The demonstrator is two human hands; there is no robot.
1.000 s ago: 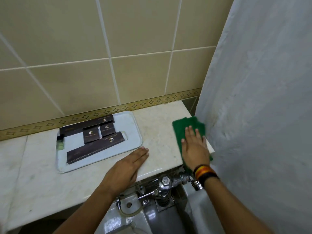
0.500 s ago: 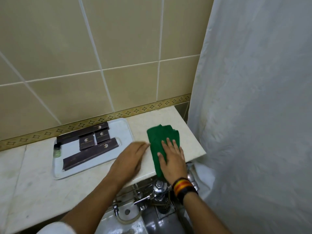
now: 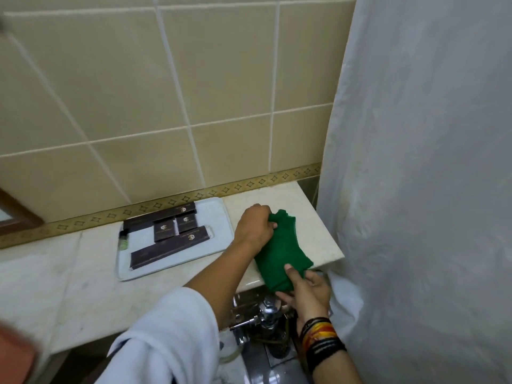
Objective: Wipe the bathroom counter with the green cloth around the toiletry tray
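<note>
Both hands [image 3: 253, 225] [image 3: 307, 289] now grip the green cloth [image 3: 279, 250].

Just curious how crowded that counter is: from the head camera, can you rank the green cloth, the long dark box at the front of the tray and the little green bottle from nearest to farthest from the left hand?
1. Green cloth: gripped by the left hand.
2. Long dark box: left of it, on the tray's front.
3. Little green bottle: tray's far left edge.
</note>
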